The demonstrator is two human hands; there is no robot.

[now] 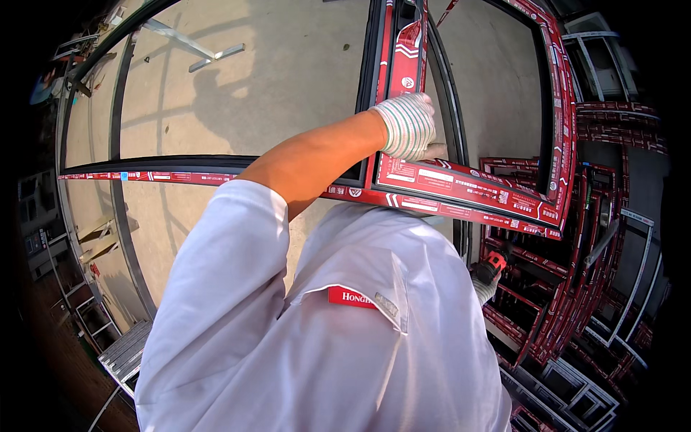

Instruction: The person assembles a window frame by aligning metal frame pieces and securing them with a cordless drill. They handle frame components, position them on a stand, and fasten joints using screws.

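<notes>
My left hand (407,127), in a white striped knit glove, is closed over the upright bar of a large window frame (302,189) wrapped in red printed film. Its thumb points right across the bar's edge, and the undersides of the fingers are hidden. A smaller sash section (558,108) makes up the frame's right part, beside that hand. Down at my right side, partly behind my white shirt, my right hand (486,288) wears a similar glove. It grips a red-and-black power drill (491,265), whose front end is lost in dark shadow.
Stacks of red-wrapped frames (533,288) crowd the right side, with pale metal frames (637,266) beyond them. A metal bracket (216,57) lies on the concrete floor (288,79) seen through the frame. At lower left sits a bundle of grey profiles (126,353).
</notes>
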